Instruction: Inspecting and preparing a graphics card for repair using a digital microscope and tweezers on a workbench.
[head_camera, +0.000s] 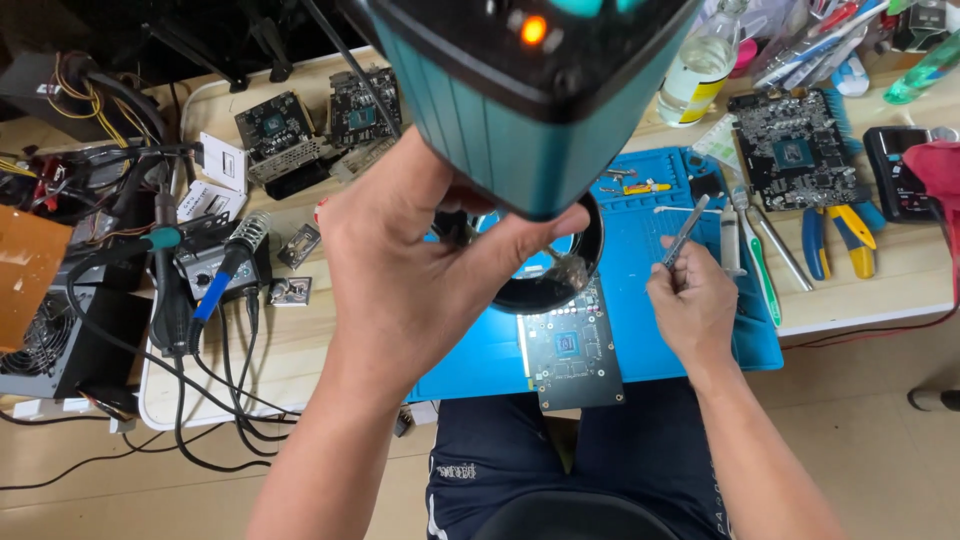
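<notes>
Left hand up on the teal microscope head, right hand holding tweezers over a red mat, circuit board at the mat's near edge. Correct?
Wrong on one point: the mat is blue, not red, as the head view shows. The rest holds: left hand on the teal microscope head, right hand holding tweezers, circuit board at the mat's near edge.

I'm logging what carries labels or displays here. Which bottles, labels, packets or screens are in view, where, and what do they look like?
Clear bottle, back of the desk, right of centre: pale liquid, yellow label.
White packets, left part of the desk: flat, rectangular, dark print.
Black device, far right: dark screen-like face.
</notes>
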